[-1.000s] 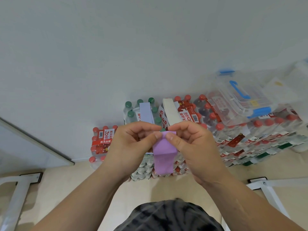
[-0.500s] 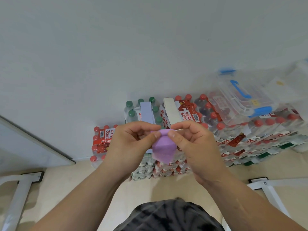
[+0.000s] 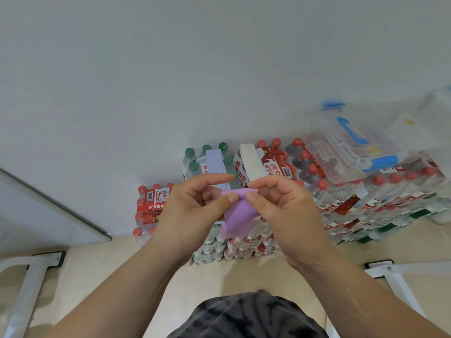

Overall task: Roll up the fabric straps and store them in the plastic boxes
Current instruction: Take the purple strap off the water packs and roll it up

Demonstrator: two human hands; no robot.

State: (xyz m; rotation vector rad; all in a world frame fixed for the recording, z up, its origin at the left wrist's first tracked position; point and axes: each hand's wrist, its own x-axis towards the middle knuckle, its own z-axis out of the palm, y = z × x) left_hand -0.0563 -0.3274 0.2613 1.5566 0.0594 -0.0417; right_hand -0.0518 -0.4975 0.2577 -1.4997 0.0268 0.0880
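Observation:
A purple fabric strap [image 3: 238, 214] is held up in front of me, pinched at its top by both thumbs and forefingers. My left hand [image 3: 195, 206] grips its left side and my right hand [image 3: 283, 208] its right side. A short loose end hangs below the fingers. A pale blue strap [image 3: 216, 162] and a cream strap [image 3: 251, 163] lie over the bottle packs behind my hands. A clear plastic box [image 3: 351, 145] with a blue handle and blue clips rests on the packs at the right, its lid closed.
Shrink-wrapped packs of water bottles [image 3: 366, 203] with red and green caps are stacked against a white wall [image 3: 170, 69]. White metal frame legs [image 3: 26, 289] stand at the left, with another leg [image 3: 400, 279] at the right on the beige floor.
The hanging end of the purple strap has grown shorter and tilted left as my fingers turn the top. My hands have drawn slightly apart.

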